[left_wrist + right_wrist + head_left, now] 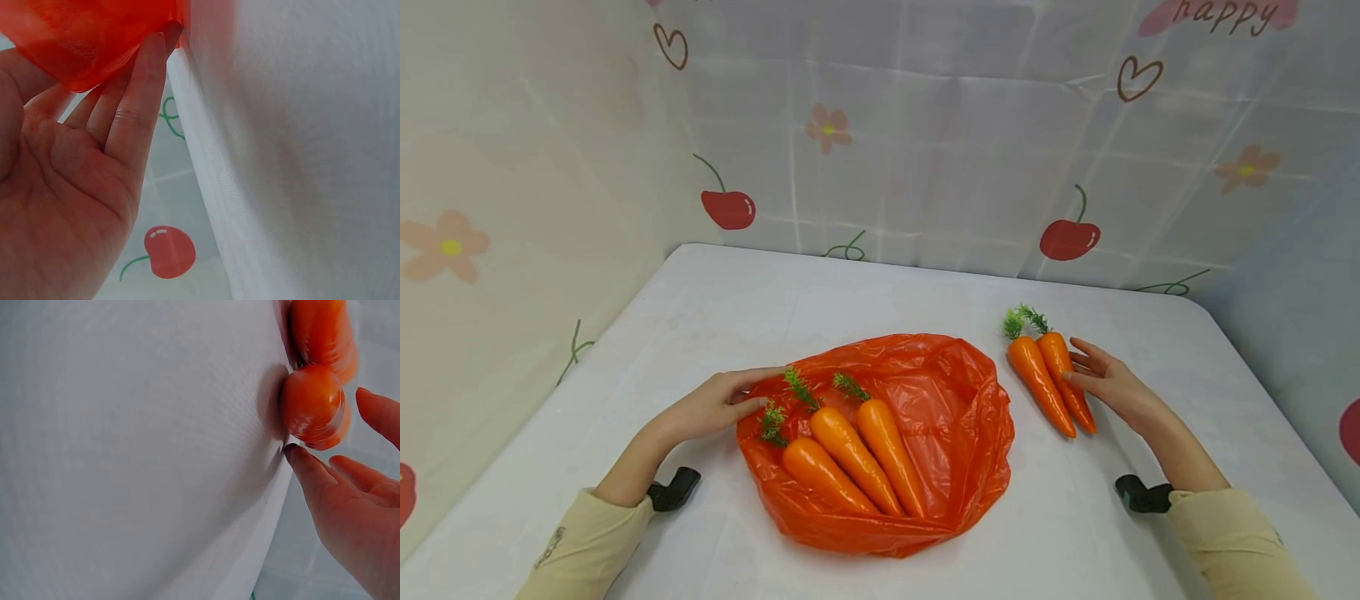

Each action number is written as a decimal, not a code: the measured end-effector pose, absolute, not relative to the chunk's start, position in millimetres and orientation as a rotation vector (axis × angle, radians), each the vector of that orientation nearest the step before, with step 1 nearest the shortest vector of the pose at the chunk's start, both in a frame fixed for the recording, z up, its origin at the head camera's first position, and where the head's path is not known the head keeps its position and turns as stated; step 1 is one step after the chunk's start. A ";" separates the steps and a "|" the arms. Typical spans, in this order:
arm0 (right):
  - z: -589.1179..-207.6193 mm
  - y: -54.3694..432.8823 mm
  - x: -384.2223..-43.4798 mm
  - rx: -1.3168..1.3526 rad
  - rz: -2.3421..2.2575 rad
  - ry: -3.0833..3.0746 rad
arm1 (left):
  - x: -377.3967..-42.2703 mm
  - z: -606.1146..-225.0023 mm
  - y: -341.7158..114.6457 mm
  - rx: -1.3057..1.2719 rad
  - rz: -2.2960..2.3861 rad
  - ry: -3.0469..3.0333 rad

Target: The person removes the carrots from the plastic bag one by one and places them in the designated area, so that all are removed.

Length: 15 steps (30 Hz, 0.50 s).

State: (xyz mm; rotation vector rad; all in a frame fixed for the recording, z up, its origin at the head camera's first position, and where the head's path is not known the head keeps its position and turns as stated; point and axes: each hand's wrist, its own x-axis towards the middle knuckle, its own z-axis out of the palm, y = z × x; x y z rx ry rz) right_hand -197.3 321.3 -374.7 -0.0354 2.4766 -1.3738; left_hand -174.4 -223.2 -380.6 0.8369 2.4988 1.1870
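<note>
An orange-red plastic bag [943, 400] lies spread on the table with its mouth up. Three carrots [850, 446] with green leafy tops lie side by side in it. My left hand [718, 404] holds the bag's left rim between thumb and fingers; in the left wrist view the thin plastic [87, 37] hangs between them. To the right of the bag, two more carrots [1033, 371] lie close together on the table. My right hand [1112, 383] is beside the right-hand one, fingers spread; the right wrist view shows the fingertips just off the carrot [312, 403].
The white-covered table [700, 300] reaches back to a hanging curtain [917, 167] printed with cherries, hearts and flowers. Black wrist mounts [676, 489] stick out from both sleeves, close above the tabletop.
</note>
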 end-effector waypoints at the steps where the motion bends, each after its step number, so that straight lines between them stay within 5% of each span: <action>1: -374.6 321.3 -197.3 -0.036 -1.370 2.477 | -174.3 -380.4 -223.1 0.835 1.183 2.501; 15: -370.5 323.8 -196.4 0.026 -1.363 2.616 | -174.2 -380.2 -223.7 0.815 1.185 2.495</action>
